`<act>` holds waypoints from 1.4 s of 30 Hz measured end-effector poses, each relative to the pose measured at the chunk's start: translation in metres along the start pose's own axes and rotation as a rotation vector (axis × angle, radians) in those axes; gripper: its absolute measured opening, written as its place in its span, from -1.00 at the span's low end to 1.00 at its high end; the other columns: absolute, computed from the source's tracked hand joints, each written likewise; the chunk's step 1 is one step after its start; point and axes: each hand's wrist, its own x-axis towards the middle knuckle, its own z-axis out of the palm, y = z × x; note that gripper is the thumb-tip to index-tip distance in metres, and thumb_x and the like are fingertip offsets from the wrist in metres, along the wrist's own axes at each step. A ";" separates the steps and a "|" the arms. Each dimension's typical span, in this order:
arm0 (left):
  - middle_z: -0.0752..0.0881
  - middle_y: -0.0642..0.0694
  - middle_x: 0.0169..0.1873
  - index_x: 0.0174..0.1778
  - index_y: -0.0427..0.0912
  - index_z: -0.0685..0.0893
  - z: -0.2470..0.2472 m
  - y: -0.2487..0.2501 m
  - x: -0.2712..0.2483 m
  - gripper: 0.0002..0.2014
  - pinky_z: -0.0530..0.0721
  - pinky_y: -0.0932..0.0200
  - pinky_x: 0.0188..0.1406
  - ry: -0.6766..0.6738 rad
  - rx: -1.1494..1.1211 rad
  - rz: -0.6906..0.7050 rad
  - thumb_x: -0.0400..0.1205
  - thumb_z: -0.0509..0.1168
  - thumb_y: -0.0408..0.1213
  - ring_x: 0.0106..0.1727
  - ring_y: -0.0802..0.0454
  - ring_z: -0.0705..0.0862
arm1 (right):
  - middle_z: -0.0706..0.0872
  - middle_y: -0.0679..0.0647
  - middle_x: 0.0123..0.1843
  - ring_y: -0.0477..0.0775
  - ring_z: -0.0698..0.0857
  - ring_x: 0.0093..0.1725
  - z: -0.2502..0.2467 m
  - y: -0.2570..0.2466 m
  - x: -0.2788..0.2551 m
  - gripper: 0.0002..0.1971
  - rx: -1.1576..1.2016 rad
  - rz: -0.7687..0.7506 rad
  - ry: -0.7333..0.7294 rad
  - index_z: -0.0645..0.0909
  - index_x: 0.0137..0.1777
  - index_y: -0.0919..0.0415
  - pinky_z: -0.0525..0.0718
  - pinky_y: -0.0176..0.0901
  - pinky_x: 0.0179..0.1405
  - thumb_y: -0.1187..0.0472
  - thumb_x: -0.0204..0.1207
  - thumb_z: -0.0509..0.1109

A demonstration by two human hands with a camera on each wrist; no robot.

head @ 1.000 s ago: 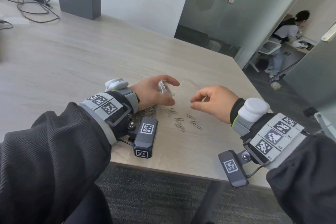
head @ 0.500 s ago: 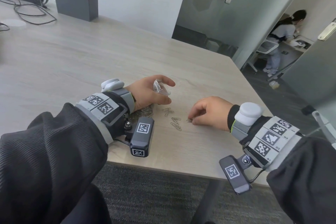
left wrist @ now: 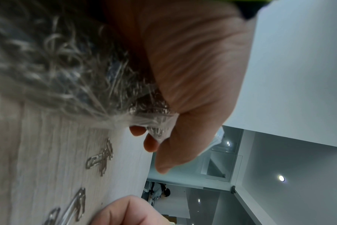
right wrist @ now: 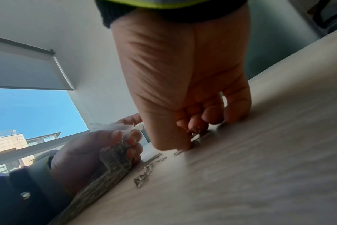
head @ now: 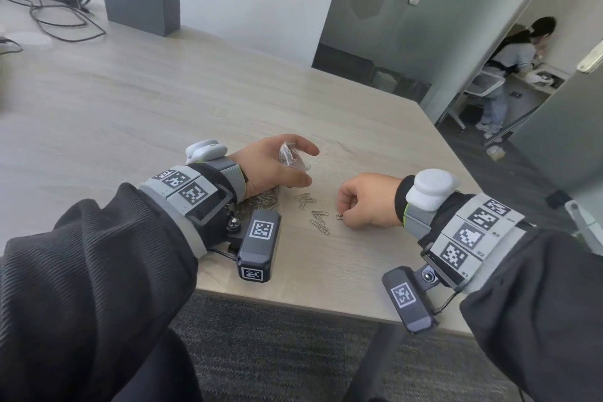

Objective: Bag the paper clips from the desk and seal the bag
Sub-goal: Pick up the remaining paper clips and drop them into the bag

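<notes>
**The clip lies under our right fingertips; the bag's mouth waits to the left**

Our right hand (head: 368, 201) is down on the tabletop (head: 195, 101), its fingers (right wrist: 212, 115) curled and pinching one paper clip (head: 339, 216) against the wood; in the right wrist view the thumb and forefinger close on that clip, with one end of it poking out towards the left; our left hand (head: 270, 170) grips the clear plastic bag (head: 292, 158) by its gathered neck, fingers wrapped round it, the full belly of the bag resting on the tabletop under the palm.

The relation that matters is simple; the bag's mouth sits up and to the left of the pinched clip, near it but not touching, so we judge the carry will run leftward and a little upward; the right hand is plainly the nearer one to every loose clip, while the left is taken up with the bag.

Between the two hands lie the remaining clips (head: 315, 212), a small cluster nearer the bag and another nearer our right fingers; their long axes run roughly away from us at a slant; we judge each will need a sideways pinch across its narrow width.

The bag already holds a good mass of clips; sealing is not yet begun.
</notes>
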 end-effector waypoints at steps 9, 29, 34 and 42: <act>0.74 0.04 -0.04 0.11 0.39 0.75 0.000 0.001 0.000 -0.48 0.69 -0.13 0.28 -0.010 0.013 -0.006 0.19 0.57 0.12 0.02 -0.01 0.75 | 0.62 -0.13 -0.40 -0.11 0.55 -0.41 0.005 -0.008 0.000 -0.96 0.040 -0.050 0.015 0.66 -0.22 0.01 0.54 -0.24 -0.35 0.18 0.38 0.43; 0.77 0.05 -0.01 0.11 0.43 0.73 0.001 0.003 -0.001 -0.49 0.71 -0.10 0.26 -0.018 0.031 -0.024 0.21 0.56 0.11 0.06 -0.01 0.78 | 0.72 -0.07 -0.31 -0.18 0.60 -0.49 -0.001 -0.010 -0.002 -0.95 0.528 -0.057 0.447 0.74 -0.17 0.09 0.54 -0.37 -0.47 0.14 0.46 0.53; 0.77 0.03 -0.03 0.13 0.39 0.74 0.000 0.002 -0.001 -0.52 0.70 -0.11 0.30 -0.006 0.035 -0.019 0.27 0.58 0.04 0.06 -0.02 0.78 | 0.68 -0.17 -0.42 -0.34 0.55 -0.53 0.004 -0.001 -0.012 -0.90 0.232 -0.031 0.147 0.76 -0.19 0.03 0.45 -0.55 -0.52 0.05 0.40 0.57; 0.74 0.04 -0.06 0.11 0.41 0.74 0.001 0.000 0.000 -0.48 0.70 -0.17 0.29 -0.006 0.013 -0.012 0.19 0.57 0.13 -0.02 0.02 0.75 | 0.67 -0.20 -0.42 -0.36 0.56 -0.48 0.012 -0.008 -0.010 -0.91 0.225 -0.063 0.146 0.77 -0.21 -0.02 0.45 -0.53 -0.47 0.00 0.41 0.55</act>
